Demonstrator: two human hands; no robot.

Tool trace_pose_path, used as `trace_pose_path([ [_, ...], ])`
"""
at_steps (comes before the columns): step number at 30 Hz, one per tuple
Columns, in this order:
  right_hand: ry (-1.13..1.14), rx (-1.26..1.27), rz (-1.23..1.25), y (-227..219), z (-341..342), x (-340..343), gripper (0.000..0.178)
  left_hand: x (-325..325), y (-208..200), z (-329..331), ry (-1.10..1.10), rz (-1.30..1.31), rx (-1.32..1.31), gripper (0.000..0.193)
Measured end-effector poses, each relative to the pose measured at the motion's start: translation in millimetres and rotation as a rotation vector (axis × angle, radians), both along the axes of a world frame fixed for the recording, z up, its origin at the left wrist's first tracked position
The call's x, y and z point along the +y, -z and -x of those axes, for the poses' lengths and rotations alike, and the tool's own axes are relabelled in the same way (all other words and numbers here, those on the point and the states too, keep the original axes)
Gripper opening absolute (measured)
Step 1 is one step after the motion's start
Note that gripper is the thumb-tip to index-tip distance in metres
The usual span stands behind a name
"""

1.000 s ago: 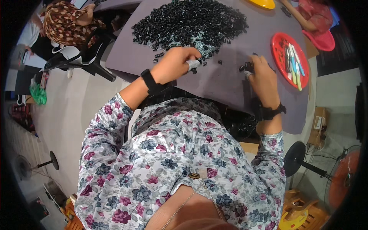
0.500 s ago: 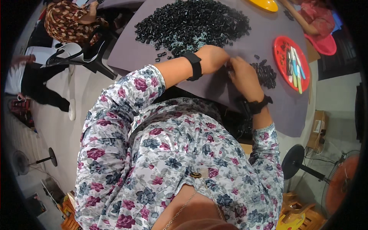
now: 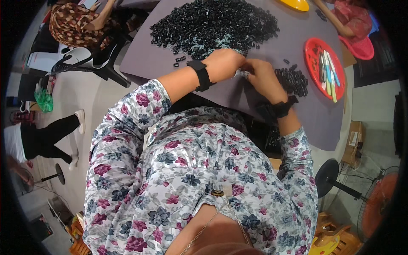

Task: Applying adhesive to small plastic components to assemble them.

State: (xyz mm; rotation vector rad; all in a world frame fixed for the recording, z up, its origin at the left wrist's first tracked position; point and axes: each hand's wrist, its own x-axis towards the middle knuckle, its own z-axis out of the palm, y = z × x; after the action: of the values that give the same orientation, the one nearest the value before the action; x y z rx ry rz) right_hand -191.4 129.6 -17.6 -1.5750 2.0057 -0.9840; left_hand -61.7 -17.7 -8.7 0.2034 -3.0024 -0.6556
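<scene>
A worker's left hand (image 3: pixel 225 64) and right hand (image 3: pixel 263 78) meet above the near side of a table, the left seen from its back with fingers bent and tips mostly hidden, the right with thumb and forefinger drawn close together. Something whitish shows between the hands, and it is not possible to tell whether either pinches a piece, or how far the hidden fingers are parted. Just beyond the left hand spreads a large heap of small black pieces (image 3: pixel 204 25), with pale grey-green pieces (image 3: pixel 223 41) along its near part and a few loose black ones by its left edge. A smaller cluster of black pieces (image 3: pixel 293 81) lies just to the right of the right hand. Farther right, a red plate (image 3: pixel 313 78) carries slim tools (image 3: pixel 327 72) with white, blue and green parts, beside more dark bits. All rest on a grey-purple table (image 3: pixel 323 123), where a yellow dish (image 3: pixel 297 4) sits at the far edge. Dark straps circle both wrists above floral sleeves. Beyond, a person in red (image 3: pixel 350 18) sits near a pink basket (image 3: pixel 360 47), a person in a brown patterned garment (image 3: pixel 72 25) is at upper left, and a figure in black trousers (image 3: pixel 42 140) is on the floor at left.
</scene>
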Motion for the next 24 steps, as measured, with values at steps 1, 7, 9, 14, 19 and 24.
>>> trace_pose_path([
  [1, 0.004, 0.009, 0.028, 0, -2, 0, 0.029, 0, 4, -1, -0.003, -0.031, 0.053, 0.035],
  [7, -0.010, 0.087, 0.089, 9, 4, 5, 0.024, 2, 20, -4, -0.001, -0.050, 0.188, 0.026],
  [9, -0.021, 0.044, 0.044, -5, 11, 9, 0.023, 4, 13, -6, 0.012, -0.018, 0.177, 0.026],
  [14, 0.080, 0.058, 0.049, -10, 26, 15, 0.023, 0, 11, -3, 0.021, -0.003, 0.183, 0.020],
  [19, 0.046, -0.012, 0.009, -19, 16, 12, 0.019, 3, 12, 0, 0.026, 0.062, 0.137, 0.017],
  [24, 0.012, 0.033, 0.093, -4, 18, 9, 0.020, 16, 8, 4, 0.095, 0.296, 0.050, 0.018],
])
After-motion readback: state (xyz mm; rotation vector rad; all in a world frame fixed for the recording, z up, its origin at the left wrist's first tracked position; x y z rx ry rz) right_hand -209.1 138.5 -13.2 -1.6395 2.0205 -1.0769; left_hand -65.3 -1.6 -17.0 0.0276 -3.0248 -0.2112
